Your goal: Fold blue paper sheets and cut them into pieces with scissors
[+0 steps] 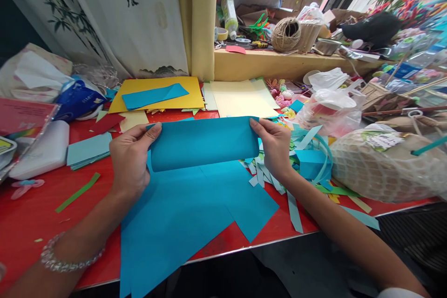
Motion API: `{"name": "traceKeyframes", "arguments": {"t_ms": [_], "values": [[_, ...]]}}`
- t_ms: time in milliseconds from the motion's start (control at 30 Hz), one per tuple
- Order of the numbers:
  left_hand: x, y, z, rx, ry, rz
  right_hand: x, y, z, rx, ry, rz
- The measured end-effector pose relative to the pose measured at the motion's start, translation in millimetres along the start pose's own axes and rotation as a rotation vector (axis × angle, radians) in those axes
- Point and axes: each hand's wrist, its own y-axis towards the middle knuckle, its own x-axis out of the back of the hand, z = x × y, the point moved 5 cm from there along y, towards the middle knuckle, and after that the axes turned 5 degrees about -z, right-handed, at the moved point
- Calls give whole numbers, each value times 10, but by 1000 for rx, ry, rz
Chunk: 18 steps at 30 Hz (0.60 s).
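A long strip of blue paper (pixel 206 144) is stretched between my two hands, curving at its lower edge. My left hand (pixel 134 153) pinches its left end between thumb and fingers. At the other end, my right hand (pixel 274 142) pinches the upper right corner. Beneath it, larger blue paper sheets (pixel 174 214) lie on the red table and hang over its front edge. Pale blue paper scraps (pixel 260 172) are heaped by my right hand. A stack of light blue paper (pixel 89 149) lies left of my left hand.
Yellow paper (pixel 160 86) and cream sheets (pixel 240 98) lie at the back of the red table (pixel 31 223). On the right are a net-wrapped bundle (pixel 380 163) and a plastic bag (pixel 328 102). Twine (pixel 286 35) sits on the crowded sill. A green strip (pixel 77 193) lies at left.
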Motion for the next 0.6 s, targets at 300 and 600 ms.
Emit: {"name": "traceKeyframes", "arguments": {"t_ms": [300,600], "values": [[130,293,263,285,330,76,-82,-43,-56,128,-317,95],[274,548,192,153,890,282,-326,-284,-196,-68,-323,380]]}}
